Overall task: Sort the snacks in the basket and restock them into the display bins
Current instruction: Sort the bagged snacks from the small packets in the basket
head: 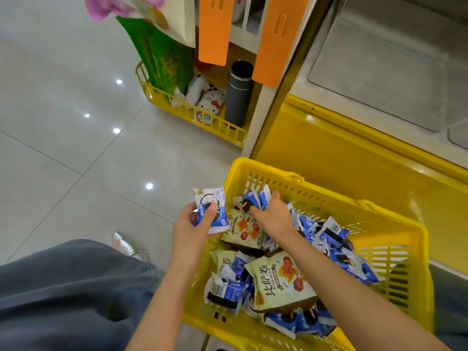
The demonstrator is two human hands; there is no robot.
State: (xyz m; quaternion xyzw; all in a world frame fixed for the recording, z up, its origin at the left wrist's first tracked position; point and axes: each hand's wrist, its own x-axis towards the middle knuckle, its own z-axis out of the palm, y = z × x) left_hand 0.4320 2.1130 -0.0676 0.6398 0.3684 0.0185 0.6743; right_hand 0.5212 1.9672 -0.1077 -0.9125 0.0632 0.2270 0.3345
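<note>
Snack packs [276, 282] marked "BISAJUAN"; blue packets [222, 217]

It's a shop. A yellow plastic basket w/ slotted walls [329, 202] is full of lots of the same small blue-and-white snack packs [228, 291] & cream snack bags w/ a red-brown picture [278, 282]. Just past its far rim is a shiny yellow stand [342, 153] w/ big clear plastic bins [379, 72] on top. At the stand's left corner a cream shelf post [278, 79] has flat orange plastic tags [215, 29]. At the post's foot a low yellow slotted tray [228, 127] holds tall green bags [167, 62] & a white cat-face pack [210, 103]. Floor: big shiny pale grey tiles [76, 122].
</note>
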